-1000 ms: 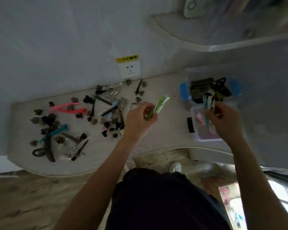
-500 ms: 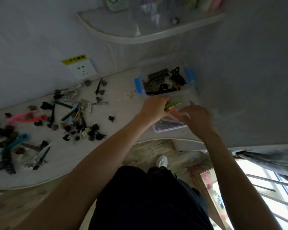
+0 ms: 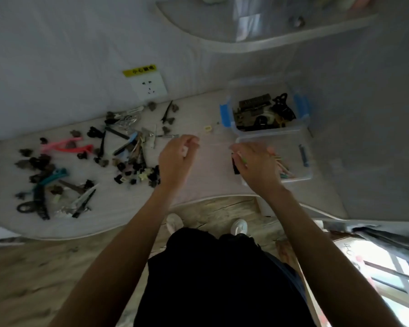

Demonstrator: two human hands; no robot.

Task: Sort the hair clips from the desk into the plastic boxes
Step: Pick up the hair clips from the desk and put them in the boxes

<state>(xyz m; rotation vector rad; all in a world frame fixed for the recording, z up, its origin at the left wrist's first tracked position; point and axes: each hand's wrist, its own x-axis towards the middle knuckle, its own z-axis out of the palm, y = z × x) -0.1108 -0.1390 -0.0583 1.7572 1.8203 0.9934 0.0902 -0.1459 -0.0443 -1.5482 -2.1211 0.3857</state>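
Two boxes point(image 3: 300, 128) mid-right; yellow label point(image 3: 139, 70) on socket unreadable. Left hand point(image 3: 175, 159) fingers loosely curled, empty; right hand point(image 3: 257, 161) pinches clips point(image 3: 281, 165).

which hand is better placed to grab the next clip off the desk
Left, probably. The left hand hangs loosely curled and looks free, right beside the pile of hair clips. The right hand is over the near plastic box, away from the pile.
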